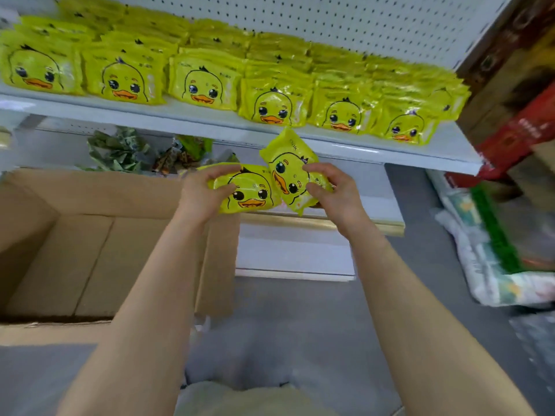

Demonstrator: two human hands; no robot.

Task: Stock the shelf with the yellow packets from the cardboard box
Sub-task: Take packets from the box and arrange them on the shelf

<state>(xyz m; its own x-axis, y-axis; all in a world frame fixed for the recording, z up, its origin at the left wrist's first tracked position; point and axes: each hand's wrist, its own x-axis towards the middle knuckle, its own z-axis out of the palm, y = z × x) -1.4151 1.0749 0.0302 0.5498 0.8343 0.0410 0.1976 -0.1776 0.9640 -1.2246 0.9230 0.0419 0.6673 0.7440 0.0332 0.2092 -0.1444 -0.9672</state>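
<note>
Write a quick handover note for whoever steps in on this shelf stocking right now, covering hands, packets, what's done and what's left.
Left hand grips one yellow packet; right hand grips a second packet, tilted, just below the shelf edge.
Done: the shelf holds six front rows of duck packets, stacked deep.
Cardboard box, at left, shows only bare bottom where visible.
Left: place these two packets on the shelf, then check the box's hidden corners.
</note>
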